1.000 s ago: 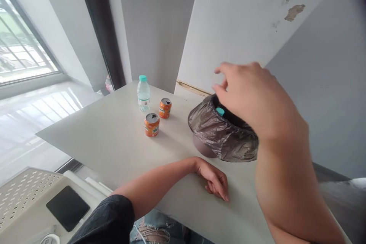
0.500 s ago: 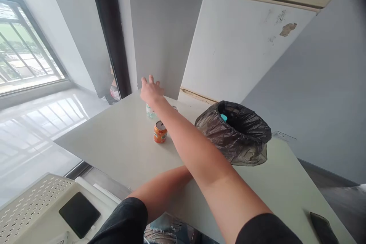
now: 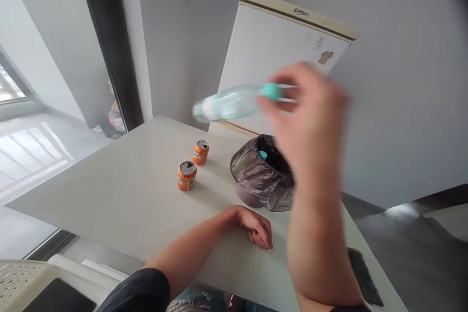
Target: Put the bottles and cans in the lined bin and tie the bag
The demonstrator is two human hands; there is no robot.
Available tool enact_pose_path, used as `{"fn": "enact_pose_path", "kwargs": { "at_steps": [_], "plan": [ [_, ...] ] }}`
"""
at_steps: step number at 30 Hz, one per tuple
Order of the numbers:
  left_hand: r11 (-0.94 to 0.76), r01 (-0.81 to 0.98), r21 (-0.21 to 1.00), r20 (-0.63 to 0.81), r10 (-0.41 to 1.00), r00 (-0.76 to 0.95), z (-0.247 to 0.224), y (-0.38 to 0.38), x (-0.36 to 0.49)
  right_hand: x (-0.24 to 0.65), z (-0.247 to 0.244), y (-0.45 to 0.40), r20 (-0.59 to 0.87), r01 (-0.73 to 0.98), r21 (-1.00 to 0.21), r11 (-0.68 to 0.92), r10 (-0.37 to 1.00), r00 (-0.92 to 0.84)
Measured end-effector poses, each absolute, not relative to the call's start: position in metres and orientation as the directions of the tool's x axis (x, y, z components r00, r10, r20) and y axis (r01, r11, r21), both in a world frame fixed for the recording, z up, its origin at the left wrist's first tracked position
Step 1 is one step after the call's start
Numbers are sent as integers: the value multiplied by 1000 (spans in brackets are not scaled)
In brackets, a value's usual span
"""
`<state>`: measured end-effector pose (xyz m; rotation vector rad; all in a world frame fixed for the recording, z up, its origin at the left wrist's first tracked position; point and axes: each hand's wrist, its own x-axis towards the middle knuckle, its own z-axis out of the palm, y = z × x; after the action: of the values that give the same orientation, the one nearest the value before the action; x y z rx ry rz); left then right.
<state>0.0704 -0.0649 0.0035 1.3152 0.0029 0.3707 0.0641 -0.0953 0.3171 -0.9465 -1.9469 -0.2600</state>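
My right hand point(image 3: 307, 107) is raised above the table and blurred by motion. Its thumb and fingers pinch the turquoise cap of a clear plastic bottle point(image 3: 234, 103), which lies almost level in the air and points left. Below it stands a bin lined with a black plastic bag point(image 3: 261, 175); another turquoise cap shows inside its mouth. My left hand point(image 3: 257, 228) rests on the table in front of the bin, fingers curled in with nothing visible in them. Two orange drink cans, a nearer one point(image 3: 186, 176) and a farther one point(image 3: 201, 152), stand upright left of the bin.
A white refrigerator point(image 3: 270, 48) stands behind the table point(image 3: 120, 180). On the table's right side lies a dark phone point(image 3: 363, 273), partly behind my right arm. At lower left are a cream perforated basket point(image 3: 22, 273) and a dark flat object point(image 3: 60, 297).
My right hand has lifted the bottle from the table's far side and swung it up and right. The second can and my left hand are now uncovered. The view has shifted.
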Motion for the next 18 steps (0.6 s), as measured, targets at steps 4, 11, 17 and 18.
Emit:
{"fn": "enact_pose_path", "kwargs": {
  "at_steps": [4, 11, 17, 18],
  "plan": [
    [204, -5, 979, 40, -168, 985, 7, -56, 79, 161, 338, -130, 930, 829, -206, 520, 367, 0],
    [211, 71, 975, -23, -220, 975, 4, -55, 76, 188, 311, -80, 760, 932, -219, 288, 650, -22],
    [200, 58, 978, -6, -253, 967, 4, -55, 78, 163, 275, -14, 467, 961, -181, 209, 878, -103],
    [196, 62, 979, -9, -258, 966, 3, -55, 78, 160, 268, -4, 425, 959, -182, 219, 896, -124]
  ]
}}
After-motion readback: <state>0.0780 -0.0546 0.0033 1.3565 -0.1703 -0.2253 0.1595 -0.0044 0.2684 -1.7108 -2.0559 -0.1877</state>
